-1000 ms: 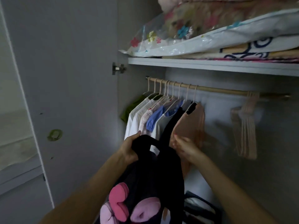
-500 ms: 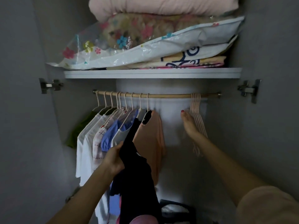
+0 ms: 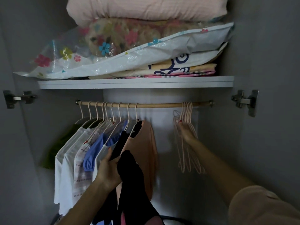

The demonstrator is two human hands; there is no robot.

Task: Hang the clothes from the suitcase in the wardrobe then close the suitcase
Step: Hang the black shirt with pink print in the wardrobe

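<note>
Progress: several garments already on wooden rail (image 3: 146, 105), suitcase unseen | my left hand (image 3: 108, 172) grips soft black garment (image 3: 129, 172), unhung | my right hand (image 3: 185, 130) among empty pink wire hangers (image 3: 188, 138); whether its fingers grip one, cannot tell | left: hang, close suitcase.

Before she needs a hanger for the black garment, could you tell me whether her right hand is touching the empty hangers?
Touching: the head view shows the right hand reaching among the empty hangers, its fingers overlapping their wires with no gap.
</note>
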